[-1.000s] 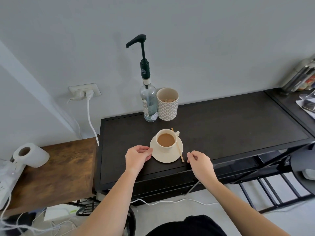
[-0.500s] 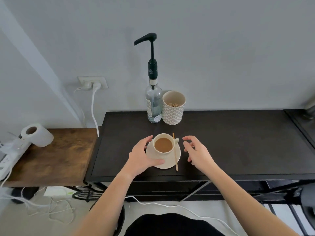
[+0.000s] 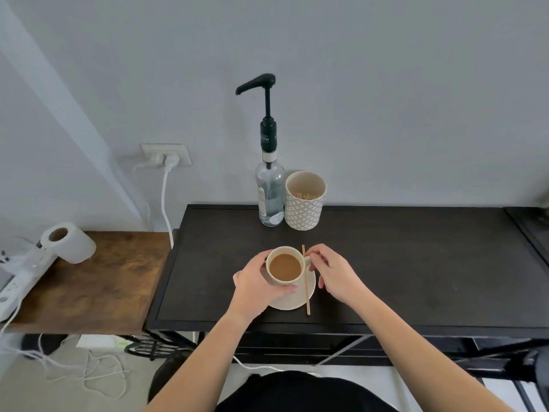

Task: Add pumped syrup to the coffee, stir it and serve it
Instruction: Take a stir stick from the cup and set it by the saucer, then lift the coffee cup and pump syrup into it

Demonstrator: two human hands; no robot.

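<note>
A cream cup of milky coffee (image 3: 285, 266) stands on a cream saucer (image 3: 309, 288) near the front of the black table (image 3: 401, 263). My left hand (image 3: 255, 288) wraps round the cup's left side, thumb across its front. The fingertips of my right hand (image 3: 334, 276) pinch the cup's handle on the right. A thin wooden stir stick (image 3: 306, 285) lies across the saucer's right edge. At the back stands a clear syrup bottle (image 3: 269, 197) with a tall dark pump (image 3: 257, 83), its spout pointing left.
A patterned cup (image 3: 305, 200) holding wooden sticks stands right of the bottle. A lower wooden side table (image 3: 98, 281) on the left carries a toilet roll (image 3: 69, 242) and a power strip (image 3: 20, 275). A white cable hangs from the wall socket (image 3: 166, 154).
Both hands have closed in from the saucer's sides onto the cup: the left now wraps it, the right has reached its handle. The camera view has shifted.
</note>
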